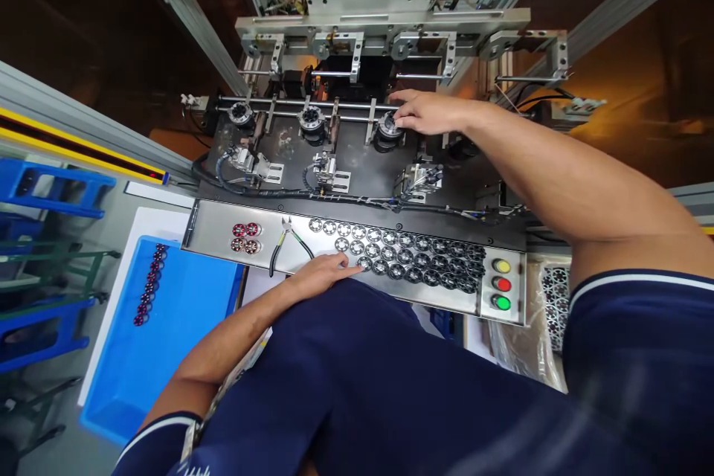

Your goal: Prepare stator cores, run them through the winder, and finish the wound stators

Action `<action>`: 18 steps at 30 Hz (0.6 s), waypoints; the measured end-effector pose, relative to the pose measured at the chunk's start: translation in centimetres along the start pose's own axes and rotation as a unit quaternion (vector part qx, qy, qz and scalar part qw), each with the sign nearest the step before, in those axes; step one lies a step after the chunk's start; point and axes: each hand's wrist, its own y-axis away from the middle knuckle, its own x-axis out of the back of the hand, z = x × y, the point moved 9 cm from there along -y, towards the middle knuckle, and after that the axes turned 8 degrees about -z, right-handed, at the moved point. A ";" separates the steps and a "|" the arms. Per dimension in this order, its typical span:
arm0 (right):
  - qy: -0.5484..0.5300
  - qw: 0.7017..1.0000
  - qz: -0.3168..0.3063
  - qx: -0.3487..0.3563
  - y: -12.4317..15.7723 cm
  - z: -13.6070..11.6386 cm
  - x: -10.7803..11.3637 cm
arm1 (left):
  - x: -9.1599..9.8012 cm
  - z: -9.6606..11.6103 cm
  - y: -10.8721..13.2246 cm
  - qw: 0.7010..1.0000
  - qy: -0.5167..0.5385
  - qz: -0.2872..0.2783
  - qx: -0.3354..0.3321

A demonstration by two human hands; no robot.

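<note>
My right hand (pixel 427 112) reaches to the back of the machine, its fingers curled over the right-hand round fixture (pixel 387 130) and pressing on a part there. My left hand (pixel 323 271) rests on the steel shelf (pixel 217 234), fingers stretched toward the nearest of several round black stator cores (pixel 407 256) laid in rows; the fingertips touch one at the front edge. Two more round fixtures (pixel 311 121) stand to the left on the black machine bed, the far left fixture (pixel 241 116) included.
Side cutters (pixel 284 238) and several copper-wound cores (pixel 246 237) lie on the shelf's left. Yellow, red and green buttons (pixel 501 284) sit at its right end. A blue tray (pixel 167 335) with a row of wound cores (pixel 149 286) lies below left. A bag of parts (pixel 552 297) is at right.
</note>
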 end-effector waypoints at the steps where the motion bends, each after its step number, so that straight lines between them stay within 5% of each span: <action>1: 0.005 1.000 -0.005 0.002 -0.1 0.0 0.0 | -0.3 0.0 -0.1 1.000 -0.011 -0.006 0.007; 7: 0.032 0.999 -0.011 -0.016 -1.1 -0.3 -0.4 | -1.3 -0.1 -0.6 0.997 -0.058 0.006 0.043; 18: 0.060 0.998 0.026 -0.007 -1.2 -0.7 -0.2 | -1.5 -0.4 -0.9 0.991 -0.048 0.113 0.052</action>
